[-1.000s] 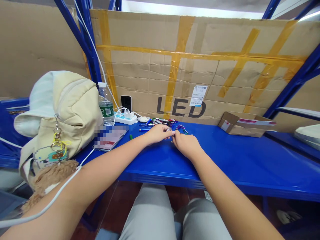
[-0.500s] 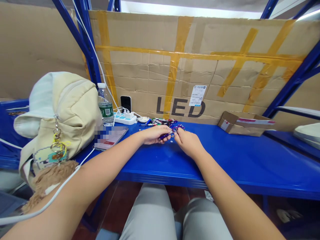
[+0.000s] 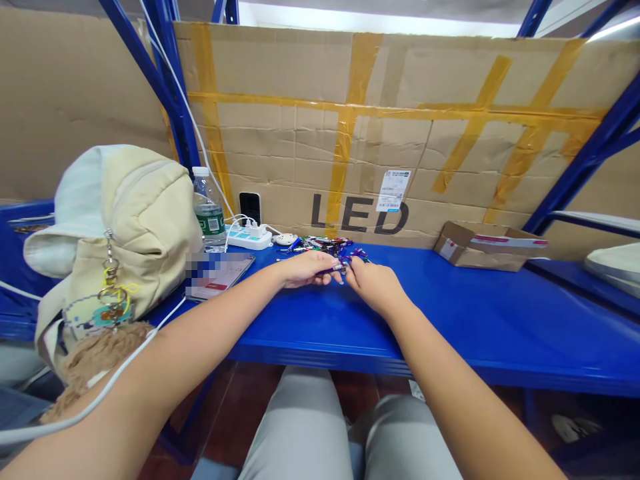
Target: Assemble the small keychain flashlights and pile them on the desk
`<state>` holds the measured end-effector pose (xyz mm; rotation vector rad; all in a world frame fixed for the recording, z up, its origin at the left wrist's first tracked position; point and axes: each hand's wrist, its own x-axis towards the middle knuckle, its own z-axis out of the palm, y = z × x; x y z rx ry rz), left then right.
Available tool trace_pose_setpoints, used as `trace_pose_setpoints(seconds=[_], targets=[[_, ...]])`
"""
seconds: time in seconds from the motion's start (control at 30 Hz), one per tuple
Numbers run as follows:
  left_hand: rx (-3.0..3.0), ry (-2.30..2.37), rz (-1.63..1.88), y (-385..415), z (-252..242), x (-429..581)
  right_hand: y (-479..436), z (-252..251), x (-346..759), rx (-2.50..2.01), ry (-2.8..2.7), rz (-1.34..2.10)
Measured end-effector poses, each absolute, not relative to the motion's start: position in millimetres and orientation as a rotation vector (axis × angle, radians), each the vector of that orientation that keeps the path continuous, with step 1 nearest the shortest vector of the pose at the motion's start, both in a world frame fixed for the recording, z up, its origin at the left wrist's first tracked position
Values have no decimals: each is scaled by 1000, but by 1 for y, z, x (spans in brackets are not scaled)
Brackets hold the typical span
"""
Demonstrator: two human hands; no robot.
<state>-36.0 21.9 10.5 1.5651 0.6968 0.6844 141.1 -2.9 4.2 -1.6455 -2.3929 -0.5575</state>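
Observation:
My left hand [image 3: 307, 268] is closed, its fingers pinching a small purple metallic piece [image 3: 337, 268] with a shiny end. Its exact kind is too small to make out. Close beside it, my right hand [image 3: 374, 283] is also closed, with the fingertips meeting the piece's right end. Whether those fingers hold a separate part is hidden. Just behind the hands lies a pile of small shiny pieces [image 3: 320, 244] in several colours, with purple ones [image 3: 359, 253] at its right side.
On the blue table [image 3: 465, 320], a phone [image 3: 225, 279], a water bottle [image 3: 210, 213] and a white power strip [image 3: 249, 237] stand left, near a cream backpack [image 3: 150, 207]. An open cardboard box [image 3: 493, 250] sits back right. A cardboard sheet [image 3: 280, 147] walls the back.
The purple piece in my left fingers has turned slightly and now lies closer to my right fingertips. Both hands stay in nearly the same place.

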Motion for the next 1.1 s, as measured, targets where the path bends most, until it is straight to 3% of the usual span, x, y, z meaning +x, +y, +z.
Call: trace_pose_setpoints(seconds=[0.5,0.7,0.93,1.1], targets=[[1557,786,848,27,0,-29,-3,5,142,-1666,-2433,-437],[1411,775,892,31,8,-32,1,2,144,-1622,-2329,-235],[1070,1115,1080,52,17,-61,11,-4,155,-1616,-2199,84],[900,976,1223,63,14,-72,14,-8,155,-1584,-2219,165]])
